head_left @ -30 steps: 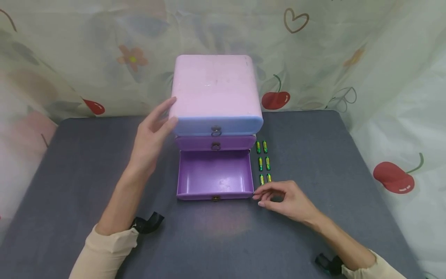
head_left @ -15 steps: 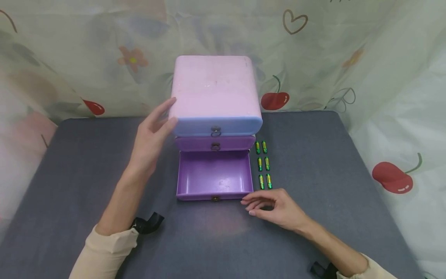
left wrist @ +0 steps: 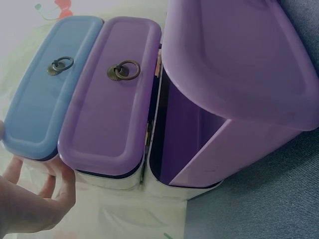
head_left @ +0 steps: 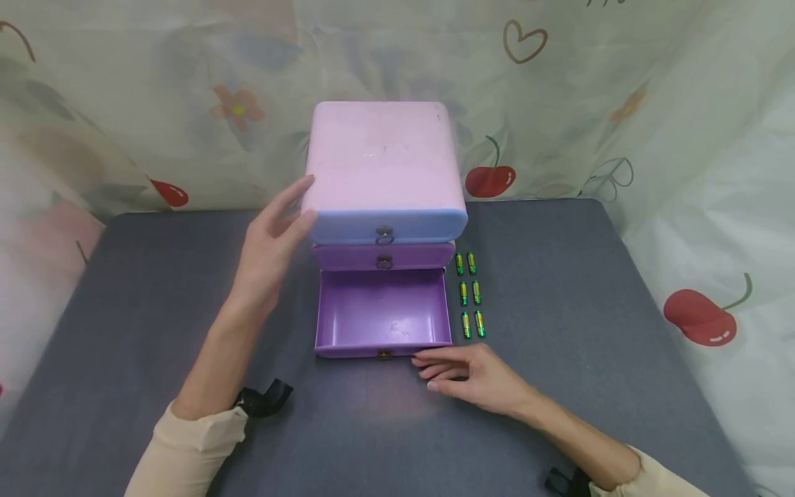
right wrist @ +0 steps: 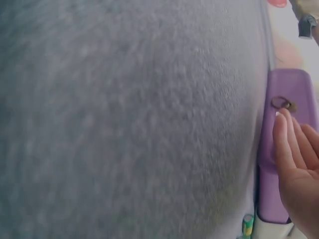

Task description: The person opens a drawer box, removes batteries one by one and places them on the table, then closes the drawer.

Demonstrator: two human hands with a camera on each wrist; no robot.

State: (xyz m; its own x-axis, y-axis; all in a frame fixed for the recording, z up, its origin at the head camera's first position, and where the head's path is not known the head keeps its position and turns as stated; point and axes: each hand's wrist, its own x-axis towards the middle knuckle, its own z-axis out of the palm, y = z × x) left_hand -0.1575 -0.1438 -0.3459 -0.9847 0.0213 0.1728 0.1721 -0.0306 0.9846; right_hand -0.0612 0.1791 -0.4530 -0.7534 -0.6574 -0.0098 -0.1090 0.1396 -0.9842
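Note:
A small pink chest of drawers [head_left: 385,155] stands at the middle of the table. Its blue top drawer [head_left: 348,226] and purple middle drawer [head_left: 348,257] are closed. The purple bottom drawer [head_left: 381,310] is pulled out with nothing inside. My left hand [head_left: 261,255] rests on the chest's left side, thumb and fingers spread near the top. In the left wrist view its fingertips meet the casing beside the blue drawer. My right hand [head_left: 478,379] is at the bottom drawer's front right corner, fingers loosely extended and holding nothing. The right wrist view shows them near the ring pull [right wrist: 283,103].
Several small green batteries [head_left: 464,293] lie in two columns just right of the open drawer. The grey table [head_left: 590,310] extends to both sides. A patterned curtain [head_left: 571,96] hangs behind and beside it.
My right hand has moved left along the bottom drawer's front and slightly toward me, uncovering the nearest batteries. The left hand and the drawers stay put.

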